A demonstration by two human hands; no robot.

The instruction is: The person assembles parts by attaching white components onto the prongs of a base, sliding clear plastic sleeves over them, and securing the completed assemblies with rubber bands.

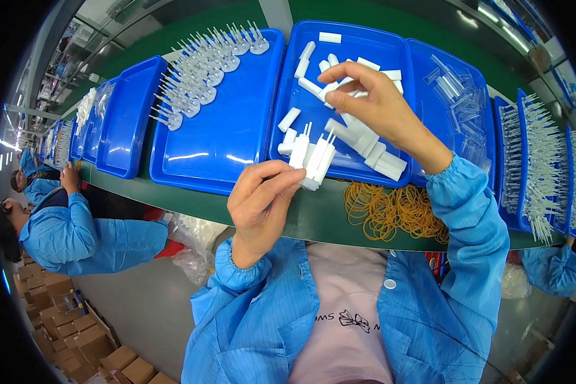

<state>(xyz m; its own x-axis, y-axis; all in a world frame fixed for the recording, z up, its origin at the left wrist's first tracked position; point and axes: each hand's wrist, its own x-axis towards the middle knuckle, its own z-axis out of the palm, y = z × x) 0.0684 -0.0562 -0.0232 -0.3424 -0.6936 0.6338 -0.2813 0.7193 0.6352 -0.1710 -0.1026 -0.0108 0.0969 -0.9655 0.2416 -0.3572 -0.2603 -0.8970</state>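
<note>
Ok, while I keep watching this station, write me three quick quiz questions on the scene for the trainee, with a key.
1. Which hand holds the white pronged piece?
2. True or false: the rubber bands lie on the green tabletop.
3. Pick one. The right hand is over: A) the rubber bands; B) the tray of white pieces; C) the cardboard boxes.

Key: 1. The left hand. 2. True. 3. B.

Partly hidden black lettering (324,317) crosses the pink shirt (345,281).
</note>
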